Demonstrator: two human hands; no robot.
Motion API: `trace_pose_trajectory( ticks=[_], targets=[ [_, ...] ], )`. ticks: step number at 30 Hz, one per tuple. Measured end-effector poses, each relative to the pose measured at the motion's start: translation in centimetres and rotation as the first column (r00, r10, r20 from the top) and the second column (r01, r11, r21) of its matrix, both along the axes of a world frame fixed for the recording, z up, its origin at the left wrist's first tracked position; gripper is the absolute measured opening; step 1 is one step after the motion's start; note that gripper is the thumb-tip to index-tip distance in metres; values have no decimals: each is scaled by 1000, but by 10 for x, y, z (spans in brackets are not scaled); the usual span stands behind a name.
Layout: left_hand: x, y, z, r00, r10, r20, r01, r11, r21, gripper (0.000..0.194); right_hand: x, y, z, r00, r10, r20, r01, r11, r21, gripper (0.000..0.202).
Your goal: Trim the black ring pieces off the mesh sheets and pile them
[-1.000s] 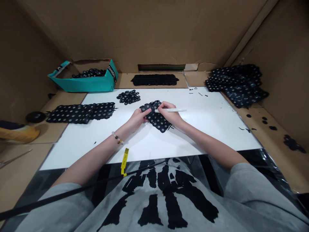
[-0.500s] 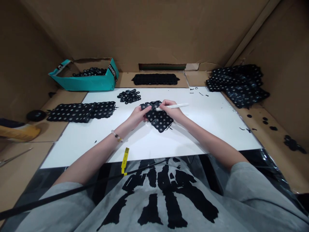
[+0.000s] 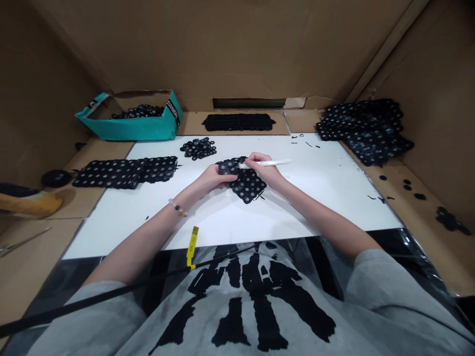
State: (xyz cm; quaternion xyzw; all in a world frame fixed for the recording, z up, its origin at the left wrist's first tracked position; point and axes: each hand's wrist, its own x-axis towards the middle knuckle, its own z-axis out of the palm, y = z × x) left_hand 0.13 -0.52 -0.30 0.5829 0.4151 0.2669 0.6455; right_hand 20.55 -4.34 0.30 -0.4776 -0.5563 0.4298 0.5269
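My left hand (image 3: 218,176) is closed on the left side of a black sheet of joined round pieces with pale dots (image 3: 248,186), thumb lying across its top. In my right hand (image 3: 262,167) is a slim white pen-shaped tool (image 3: 276,162), its tip touching the upper part of the sheet. Thin black strips stick out at the sheet's lower right edge. To the left of it, on the white board (image 3: 297,207), lies a small pile of loose black rings with dots (image 3: 198,148). Farther left are two flat dotted black sheets (image 3: 111,173), overlapping.
A teal box (image 3: 137,129) with black round pieces stands back left. A black strip-like stack (image 3: 238,122) lies at the back, and a heap of dotted sheets (image 3: 365,128) back right. Tweezers (image 3: 24,242) and a yellow bottle (image 3: 31,200) are at left. Cardboard walls enclose the board.
My left thumb has moved down across the sheet, and its upper part has shifted under my fingers. The pen-shaped tool has moved very slightly to the left and up at its tip.
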Motion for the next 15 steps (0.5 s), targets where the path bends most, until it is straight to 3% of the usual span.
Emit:
trace_pose_trajectory(
  ticks=[8,15],
  targets=[
    [8,-9,8,964,166,208,-130,976,-177,26,1,3,-10,1000,-6,-6,6,1000,-9,15],
    [8,-9,4,970,152,188,-131,984,-117,25,-2,-2,-8,999,-7,47,7,1000,6,14]
  ],
)
